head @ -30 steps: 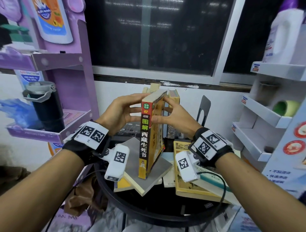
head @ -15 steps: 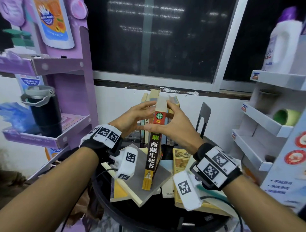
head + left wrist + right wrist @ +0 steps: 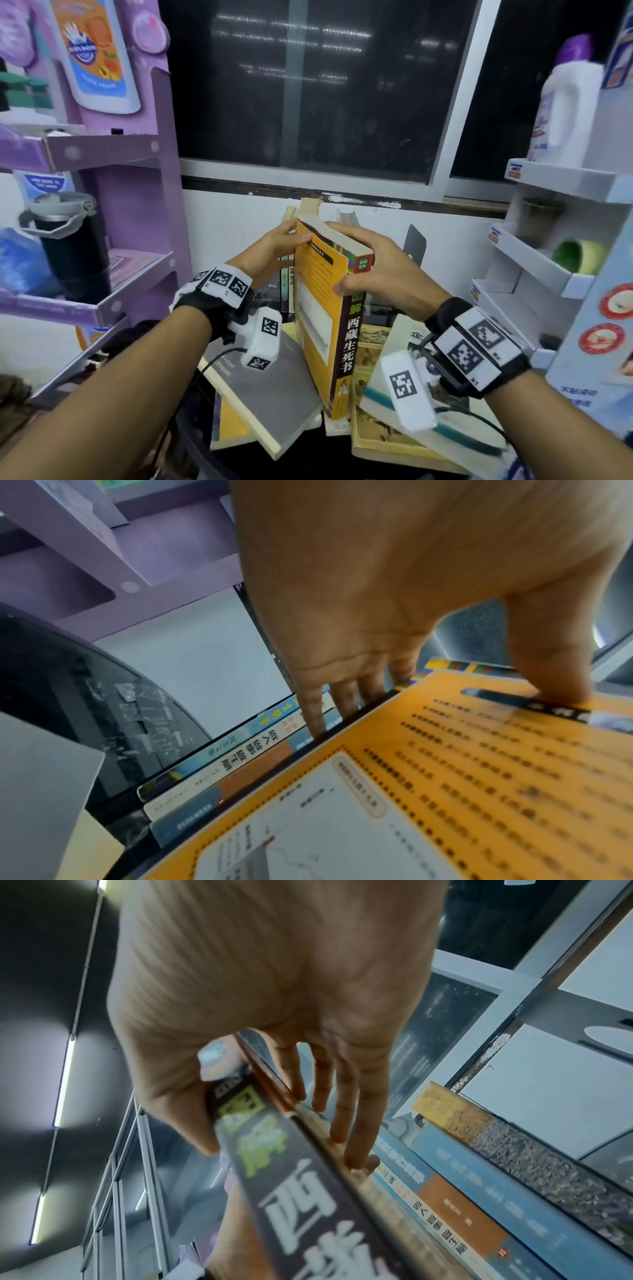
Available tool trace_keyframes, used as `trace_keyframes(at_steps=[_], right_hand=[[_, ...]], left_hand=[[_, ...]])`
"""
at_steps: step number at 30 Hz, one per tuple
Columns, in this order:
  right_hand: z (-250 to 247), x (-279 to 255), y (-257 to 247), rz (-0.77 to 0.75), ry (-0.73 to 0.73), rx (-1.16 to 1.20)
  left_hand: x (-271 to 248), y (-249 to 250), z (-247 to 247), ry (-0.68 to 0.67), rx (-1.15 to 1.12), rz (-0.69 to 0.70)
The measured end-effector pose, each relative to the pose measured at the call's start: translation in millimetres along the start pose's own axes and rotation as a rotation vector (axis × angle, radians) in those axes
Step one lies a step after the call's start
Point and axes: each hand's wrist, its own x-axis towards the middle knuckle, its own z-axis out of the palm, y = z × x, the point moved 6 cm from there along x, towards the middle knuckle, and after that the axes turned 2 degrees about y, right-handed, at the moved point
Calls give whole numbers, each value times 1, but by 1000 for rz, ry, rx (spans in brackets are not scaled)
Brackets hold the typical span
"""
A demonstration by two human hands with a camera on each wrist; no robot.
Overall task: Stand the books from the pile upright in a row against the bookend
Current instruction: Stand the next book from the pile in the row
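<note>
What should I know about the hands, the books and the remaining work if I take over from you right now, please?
Left hand: thumb on the back cover of the yellow book, fingers behind its far edge.
Right hand: grips the same book's top at the spine.
The book is tilted, its lower end over the flat pile, not yet in the row.
Done: several books stand in a row at the back; the bookend stands to their right.
Left: seat this book upright in the row, then stand up the books that lie flat.
</note>
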Motion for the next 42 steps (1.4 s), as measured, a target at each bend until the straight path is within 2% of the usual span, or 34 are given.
trace_keyframes(at_steps=[6, 11, 18, 22, 31, 37, 42], right_hand=[[-24, 4, -4, 26, 130, -114], [-24, 5, -8, 98, 61, -239], [-26, 1, -8, 178, -9, -289], [-28, -2, -12, 147, 14, -356], [-48, 10, -25, 120, 179, -315], [-71, 19, -26, 148, 216, -352], [-93, 23, -13, 185, 276, -405]], left_hand=[[10, -1, 4, 37, -47, 96], [18, 2, 13, 38, -142, 158], [25, -1, 18, 71, -223, 160], [29, -2, 18, 90, -203, 156], [42, 14, 2, 211, 29, 159], [60, 17, -15, 350, 150, 196], [75, 21, -15, 448, 392, 202]])
